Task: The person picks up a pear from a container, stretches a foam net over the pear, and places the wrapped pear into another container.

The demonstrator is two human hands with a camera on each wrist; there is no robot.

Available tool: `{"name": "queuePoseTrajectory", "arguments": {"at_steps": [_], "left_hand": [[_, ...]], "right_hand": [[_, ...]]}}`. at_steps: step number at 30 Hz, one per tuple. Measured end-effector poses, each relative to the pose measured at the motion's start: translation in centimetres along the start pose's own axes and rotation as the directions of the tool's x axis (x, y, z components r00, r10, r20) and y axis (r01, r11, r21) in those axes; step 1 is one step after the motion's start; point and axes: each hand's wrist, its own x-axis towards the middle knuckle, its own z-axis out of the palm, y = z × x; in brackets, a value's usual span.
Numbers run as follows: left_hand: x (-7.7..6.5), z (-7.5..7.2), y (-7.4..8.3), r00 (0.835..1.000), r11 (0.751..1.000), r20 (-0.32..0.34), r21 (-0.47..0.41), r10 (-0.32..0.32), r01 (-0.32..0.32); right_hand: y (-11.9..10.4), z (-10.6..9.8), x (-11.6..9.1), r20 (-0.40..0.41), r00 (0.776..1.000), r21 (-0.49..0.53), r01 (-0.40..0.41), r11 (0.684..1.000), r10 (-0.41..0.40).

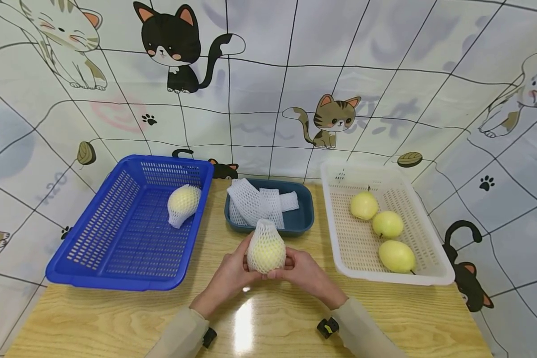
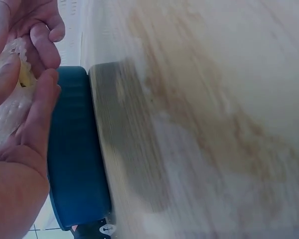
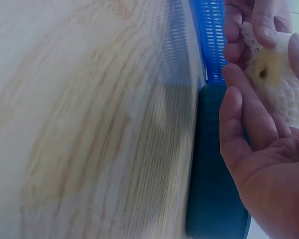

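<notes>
Fruit (image 1: 266, 255), pale yellow and wrapped in a white foam net (image 1: 265, 228), at the lower centre of the frame. Seen from where I stand, the left hand (image 1: 233, 268) and the right hand (image 1: 308, 272) grip it from either side, fingers curved about the net and thumbs near its lower edge. Above, the net narrows to a loose neck; below, the right wrist view shows a bare patch with a dark spot, where the mesh stops short. Just behind stands a teal tray (image 1: 306, 211) with spare nets (image 1: 251, 204). At left, a blue basket (image 1: 116, 284) contains one wrapped fruit (image 1: 184, 200); at right, a white basket (image 1: 385, 278) contains three bare fruits (image 1: 397, 256).

Probable faults, in my judgement: should the fingers slacken beneath, the fruit may slip through the uncovered end, strike the table (image 1: 291, 328) and bruise. A hard tug at the lower edge could tear the mesh, its strands looking thin. Knuckles pushed forward might catch the tray and shift it. Too little net drawn under the base would leave that patch exposed to knocks.
</notes>
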Motion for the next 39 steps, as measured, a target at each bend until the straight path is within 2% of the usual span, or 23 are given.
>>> {"name": "queuePoseTrajectory", "arguments": {"at_steps": [2, 4, 7, 12, 14, 16, 18, 21, 24, 27, 31, 34, 36, 39], "left_hand": [[0.0, -0.1, 0.1, 1.000, 1.000, 0.025, 0.011, -0.001, 0.000], [-0.1, -0.2, 0.1, 0.998, 1.000, 0.070, -0.021, -0.011, 0.012], [-0.2, -0.4, 0.0, 0.987, 0.990, 0.161, -0.135, -0.021, 0.043], [-0.6, -0.9, -0.1, 0.946, 0.925, 0.325, -0.356, -0.008, 0.130], [-0.7, -1.2, -0.1, 0.933, 0.902, 0.360, -0.402, -0.004, 0.159], [-0.6, -1.5, -0.3, 0.930, 0.893, 0.368, -0.422, 0.010, 0.158], [-0.5, -1.7, -0.4, 0.934, 0.896, 0.356, -0.422, 0.021, 0.141], [-0.4, -1.7, -0.6, 0.947, 0.913, 0.318, -0.397, 0.038, 0.097], [-0.4, -1.5, -0.6, 0.966, 0.933, 0.255, -0.357, 0.047, 0.049], [-0.4, -1.0, -0.5, 0.980, 0.940, 0.183, -0.341, 0.071, -0.004], [-0.3, -0.4, -0.4, 0.990, 0.949, 0.107, -0.310, 0.094, -0.057], [-0.2, -0.1, -0.1, 0.993, 0.974, 0.055, -0.207, 0.104, -0.091], [-0.2, 0.0, 0.2, 0.993, 0.988, 0.018, -0.107, 0.116, -0.114], [-0.1, 0.1, 0.6, 0.990, 0.991, -0.050, 0.024, 0.131, -0.130]], "right_hand": [[0.1, 0.1, 0.1, 0.001, 1.000, -0.004, 0.013, 1.000, -0.013], [0.1, 0.1, 0.1, 0.001, 1.000, -0.015, 0.029, 0.999, -0.029], [0.0, 0.2, 0.2, 0.014, 0.999, -0.002, 0.051, 0.999, -0.051], [-0.3, 0.2, 0.2, 0.021, 0.998, 0.053, 0.055, 0.997, -0.056], [-0.5, 0.1, 0.1, 0.013, 0.999, 0.067, 0.052, 0.996, -0.053], [-0.6, 0.0, 0.0, 0.013, 0.998, 0.085, 0.052, 0.995, -0.054], [-0.7, -0.1, 0.0, 0.024, 0.998, 0.107, 0.059, 0.992, -0.062], [-0.8, -0.2, -0.1, 0.038, 0.996, 0.130, 0.081, 0.988, -0.087], [-0.9, -0.2, -0.3, 0.031, 0.993, 0.138, 0.113, 0.984, -0.118], [-1.1, -0.3, -0.4, 0.016, 0.990, 0.154, 0.139, 0.978, -0.143], [-1.3, -0.3, -0.4, -0.026, 0.991, 0.147, 0.131, 0.980, -0.129], [-1.4, -0.2, -0.4, -0.059, 0.992, 0.136, 0.118, 0.984, -0.111], [-1.3, -0.1, -0.2, -0.079, 0.991, 0.142, 0.120, 0.982, -0.110], [-1.4, 0.1, -0.2, -0.120, 0.988, 0.157, 0.117, 0.981, -0.099]]}}
